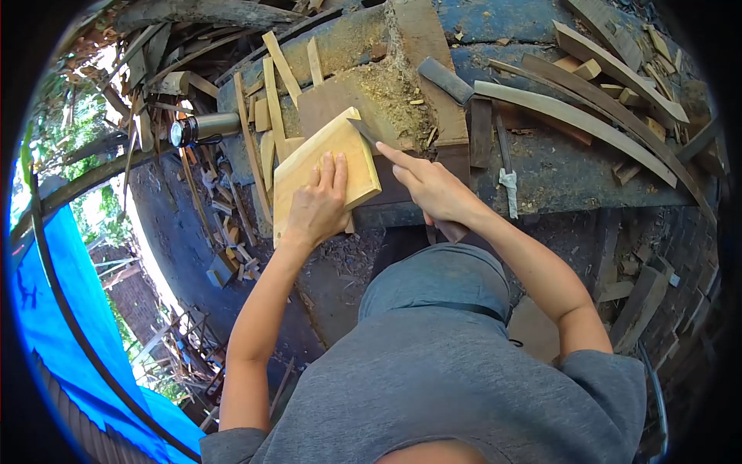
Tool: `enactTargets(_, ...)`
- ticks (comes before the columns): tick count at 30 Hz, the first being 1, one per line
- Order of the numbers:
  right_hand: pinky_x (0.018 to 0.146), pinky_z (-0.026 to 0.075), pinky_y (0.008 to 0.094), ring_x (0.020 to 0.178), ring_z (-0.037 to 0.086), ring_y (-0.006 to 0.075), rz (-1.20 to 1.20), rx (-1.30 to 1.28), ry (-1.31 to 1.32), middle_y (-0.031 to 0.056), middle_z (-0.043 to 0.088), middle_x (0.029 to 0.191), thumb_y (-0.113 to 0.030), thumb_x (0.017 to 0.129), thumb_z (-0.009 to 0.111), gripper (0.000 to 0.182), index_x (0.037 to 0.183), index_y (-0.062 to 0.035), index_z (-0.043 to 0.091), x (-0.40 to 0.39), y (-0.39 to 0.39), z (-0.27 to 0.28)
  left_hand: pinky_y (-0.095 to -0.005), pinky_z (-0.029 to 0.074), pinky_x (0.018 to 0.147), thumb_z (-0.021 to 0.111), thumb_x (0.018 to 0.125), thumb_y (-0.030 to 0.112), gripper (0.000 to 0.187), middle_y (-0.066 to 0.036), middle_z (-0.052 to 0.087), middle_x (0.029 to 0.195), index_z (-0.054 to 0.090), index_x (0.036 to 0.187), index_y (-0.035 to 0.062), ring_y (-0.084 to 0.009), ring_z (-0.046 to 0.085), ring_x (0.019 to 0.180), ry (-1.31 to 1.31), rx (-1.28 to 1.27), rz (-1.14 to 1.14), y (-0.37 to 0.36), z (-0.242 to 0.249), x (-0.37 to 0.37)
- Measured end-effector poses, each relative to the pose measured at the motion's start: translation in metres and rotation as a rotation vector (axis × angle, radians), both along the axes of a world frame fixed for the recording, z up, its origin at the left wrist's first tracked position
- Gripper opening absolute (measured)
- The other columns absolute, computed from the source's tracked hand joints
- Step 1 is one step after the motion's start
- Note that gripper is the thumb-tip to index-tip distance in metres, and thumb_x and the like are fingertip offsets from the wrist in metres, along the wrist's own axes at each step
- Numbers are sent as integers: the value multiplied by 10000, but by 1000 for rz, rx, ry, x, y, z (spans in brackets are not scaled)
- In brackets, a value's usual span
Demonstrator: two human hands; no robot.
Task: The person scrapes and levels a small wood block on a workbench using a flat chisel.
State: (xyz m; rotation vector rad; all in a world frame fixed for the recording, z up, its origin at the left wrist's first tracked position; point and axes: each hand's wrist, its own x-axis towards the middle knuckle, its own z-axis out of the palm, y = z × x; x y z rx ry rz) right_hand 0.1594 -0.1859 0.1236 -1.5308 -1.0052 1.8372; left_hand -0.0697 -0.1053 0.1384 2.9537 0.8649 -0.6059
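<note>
A grey shirt is seen closest, at the bottom. Past it, a pale wooden board [325, 174] is pressed flat by the left hand [317, 209], with the fingers laid open on top. The board is tilted, and its far end is rested on the dark, rough worktop [572, 174]. A thin blade [363, 131] is gripped by the right hand [433, 189], with one finger stretched along it, and its tip is touched to the board's far corner. Sawdust [394, 100] is heaped just behind. Curved wood strips [572, 116] and small offcuts are scattered farther back on the worktop. A metal torch [205, 127] is laid to the left. Wood scraps are spread on the ground below, beside a blue sheet [62, 309]. Green trees are seen outside.
</note>
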Motion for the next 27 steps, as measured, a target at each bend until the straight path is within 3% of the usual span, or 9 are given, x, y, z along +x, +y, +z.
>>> enactTargets(4,515,549,383,428,591,234,-20,105,-82,203,642,713,-207,1027,344,508,1531,-158,385,-11,11,-13,-403,557,888,737,702,223,846,-313,534,1364,419,1425,-79,-368,654,1112,-25,-64,106,8,6,10)
enactTargets(7,519,552,386,434,595,239,-104,135,-66,198,648,714,-212,1027,343,510,1533,-158,383,-14,17,-14,-404,547,903,736,691,226,854,-307,533,1367,423,1427,-72,-353,663,1092,-8,-31,38,13,8,3)
enactTargets(10,521,556,385,442,599,245,-7,-9,8,200,660,752,-218,1028,342,512,1536,-168,380,-4,4,-3,-398,536,927,739,681,226,863,-303,533,1370,424,1430,-64,-348,665,1087,7,-36,2,13,10,-3)
enactTargets(12,484,544,352,429,572,198,-30,23,-24,152,599,733,-223,1044,356,512,1556,-236,348,-7,10,-11,-397,585,855,741,710,221,833,-318,541,1352,427,1420,-81,-399,657,1105,-33,-97,11,17,11,-2)
enactTargets(16,476,543,361,427,574,197,-102,78,-58,145,590,706,-221,1043,356,517,1559,-241,342,-21,9,-19,-392,578,871,738,710,225,835,-316,543,1352,426,1423,-77,-386,659,1106,-22,-92,-25,18,11,-6)
enactTargets(20,479,542,365,444,582,203,-25,35,-8,157,586,733,-224,1041,357,519,1560,-222,340,-12,11,-7,-392,575,871,737,708,229,839,-313,542,1355,423,1424,-76,-370,667,1091,-47,-100,-43,23,11,-9)
enactTargets(22,529,583,408,454,628,266,-75,89,-57,227,681,784,-218,1026,347,523,1548,-188,353,-19,22,-25,-394,574,871,735,709,229,837,-312,542,1355,423,1423,-76,-365,671,1082,-53,-89,-52,27,14,-7)
enactTargets(23,456,533,363,425,567,195,-92,88,-39,133,560,717,-222,1046,350,523,1567,-245,319,-21,20,-32,-394,573,870,731,711,229,833,-312,542,1354,424,1423,-74,-363,675,1072,-37,-85,-61,28,16,-6)
enactTargets(27,488,564,383,432,604,212,-42,15,46,115,583,610,-199,1037,342,521,1558,-175,329,-7,-20,9,-389,570,873,721,716,225,820,-309,542,1354,426,1423,-67,-358,684,1050,-31,-79,-59,27,14,-6)
